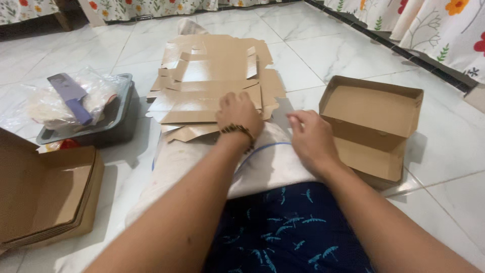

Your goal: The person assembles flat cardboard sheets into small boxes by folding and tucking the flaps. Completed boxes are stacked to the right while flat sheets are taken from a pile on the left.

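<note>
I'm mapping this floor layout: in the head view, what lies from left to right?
Stack of folded cardboard boxes → grey tray holding plastic bags and a purple knife → flat cardboard blanks under the left hand → right hand → open cardboard box.

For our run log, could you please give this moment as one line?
left hand: pressing on stack of flat brown cardboard box blanks | right hand: open, on white cloth | folded open brown cardboard box: right, on tiled floor

left hand (239, 114) palm-down, right hand (312, 137) — fingers curled
</note>
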